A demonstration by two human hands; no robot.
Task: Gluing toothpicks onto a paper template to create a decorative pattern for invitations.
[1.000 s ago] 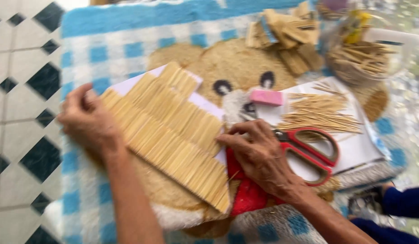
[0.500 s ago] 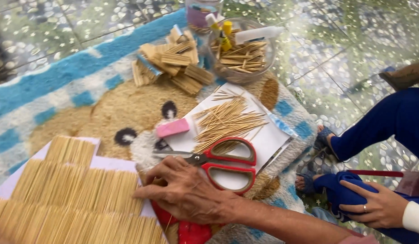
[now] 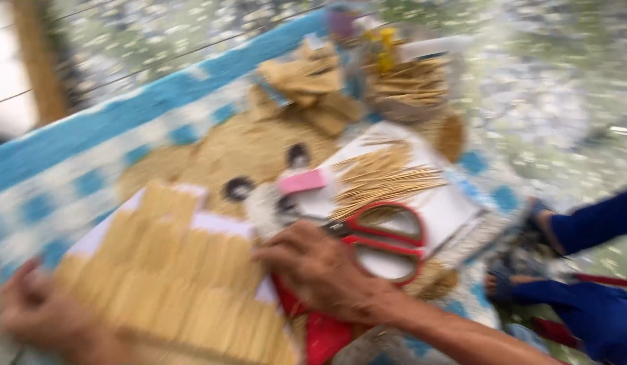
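1. Here the right hand (image 3: 323, 270) lies palm down, fingers loosely spread and grasping nothing, its fingertips on the right edge of the stick panel (image 3: 171, 284).
2. The stick panel is a flat sheet of pale wooden sticks glued side by side on white card. Its long axis runs from upper left down to lower right, and it lies to the left of the right hand, between both hands.
3. The left hand (image 3: 40, 318) sits at the panel's lower left corner, blurred; it seems to rest on or grip that edge, but I cannot tell whether it is closed.
4. The right hand is the nearer one to the red-handled scissors (image 3: 388, 236), which lie just beside its knuckles, handles to the right, on a white sheet (image 3: 455, 209).
5. On that sheet: a loose bundle of thin sticks (image 3: 384, 177) and a pink eraser-like block (image 3: 303, 181).
6. Farther back: a heap of flat wooden pieces (image 3: 307, 88) and a clear container of sticks (image 3: 408, 81).
7. All rests on a blue-checked bear mat (image 3: 192, 128) over a speckled floor.
8. Another person's blue-sleeved limb (image 3: 590, 223) is at right, well apart.
9. Nothing stands between the right hand and the panel.
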